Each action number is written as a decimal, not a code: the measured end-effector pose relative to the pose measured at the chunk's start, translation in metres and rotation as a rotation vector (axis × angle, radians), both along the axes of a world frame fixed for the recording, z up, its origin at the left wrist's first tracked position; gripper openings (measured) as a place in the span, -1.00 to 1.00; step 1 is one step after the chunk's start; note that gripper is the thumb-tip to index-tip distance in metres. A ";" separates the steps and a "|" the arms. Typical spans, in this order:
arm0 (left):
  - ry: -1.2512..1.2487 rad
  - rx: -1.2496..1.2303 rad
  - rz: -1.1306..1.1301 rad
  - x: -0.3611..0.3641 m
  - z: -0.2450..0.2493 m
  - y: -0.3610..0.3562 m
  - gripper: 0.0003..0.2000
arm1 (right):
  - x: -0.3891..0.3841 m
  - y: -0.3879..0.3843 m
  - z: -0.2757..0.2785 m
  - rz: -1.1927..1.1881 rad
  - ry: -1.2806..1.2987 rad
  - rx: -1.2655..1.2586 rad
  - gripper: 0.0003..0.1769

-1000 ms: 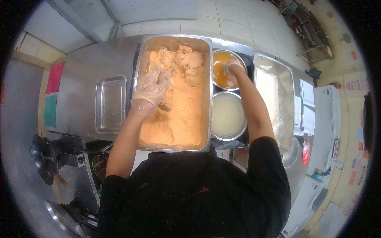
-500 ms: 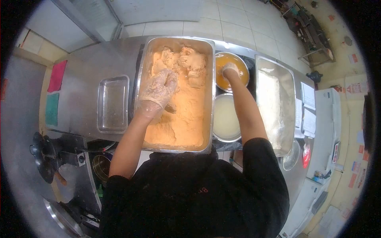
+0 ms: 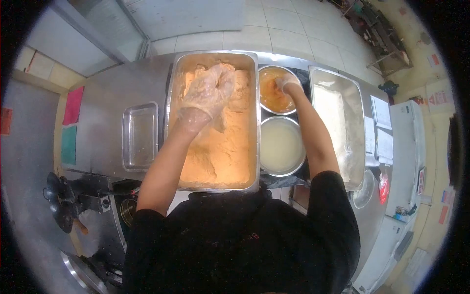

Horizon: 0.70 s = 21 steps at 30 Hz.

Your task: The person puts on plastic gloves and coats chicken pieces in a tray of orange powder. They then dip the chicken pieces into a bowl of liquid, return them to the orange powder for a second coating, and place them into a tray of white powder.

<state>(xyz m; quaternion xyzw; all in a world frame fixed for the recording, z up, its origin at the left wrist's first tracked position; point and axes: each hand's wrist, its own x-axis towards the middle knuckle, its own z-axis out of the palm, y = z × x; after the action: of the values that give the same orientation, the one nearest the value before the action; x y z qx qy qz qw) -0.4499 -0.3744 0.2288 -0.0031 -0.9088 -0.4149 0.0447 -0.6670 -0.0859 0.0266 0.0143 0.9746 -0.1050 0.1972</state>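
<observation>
A clear glove covers my left hand [image 3: 208,93], which is over the far half of a deep metal tray [image 3: 255,122] of orange powder [image 3: 225,152]. Its fingers are curled together near clumps at the tray's far end; whatever they hold is hidden. My right hand [image 3: 286,83], also gloved, dips into a round bowl [image 3: 264,100] of orange liquid [image 3: 274,98], its fingertips hidden. Just nearer to me is a second round bowl [image 3: 281,172] of pale liquid [image 3: 280,144].
An empty small metal tray [image 3: 126,139] lies to the left. On the right are a deep tray [image 3: 360,127] of white powder [image 3: 330,110], paper sheets [image 3: 383,127], a clear lid [image 3: 363,191] and a red-and-white packet [image 3: 383,188]. Pans [image 3: 58,201] stand at the lower left.
My left hand has moved away from me, toward the clumps at the tray's far end. My right hand stays at the orange liquid, whose surface now looks stirred. The view has shifted slightly.
</observation>
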 end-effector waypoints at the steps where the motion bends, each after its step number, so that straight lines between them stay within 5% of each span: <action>1: 0.003 -0.002 -0.007 -0.008 0.005 0.007 -0.61 | 0.001 0.005 0.005 -0.007 0.003 -0.002 -0.48; 7: -0.061 0.110 -0.003 -0.061 0.036 0.079 -0.56 | 0.043 0.016 0.063 0.013 0.078 -0.217 -0.52; 11: -0.117 -0.031 0.025 -0.120 -0.004 0.128 -0.56 | 0.052 0.039 0.033 -0.135 0.310 -0.428 -0.51; 13: -0.130 -0.060 -0.003 -0.149 -0.031 0.145 -0.55 | 0.081 0.035 0.067 -0.208 0.253 -0.575 -0.52; 19: -0.272 -0.278 -0.290 -0.201 -0.089 0.176 -0.51 | 0.069 0.063 0.025 -0.063 0.408 -0.487 -0.53; 21: -0.074 -0.333 -0.387 -0.222 -0.127 0.178 -0.63 | 0.069 0.066 0.044 -0.098 0.367 -0.448 -0.54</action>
<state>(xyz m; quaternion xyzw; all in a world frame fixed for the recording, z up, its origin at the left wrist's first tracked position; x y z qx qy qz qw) -0.6716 -0.1968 0.1021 -0.1689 -0.9480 -0.2603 -0.0701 -0.5979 -0.0201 0.0707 -0.0016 0.9447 -0.3279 0.0108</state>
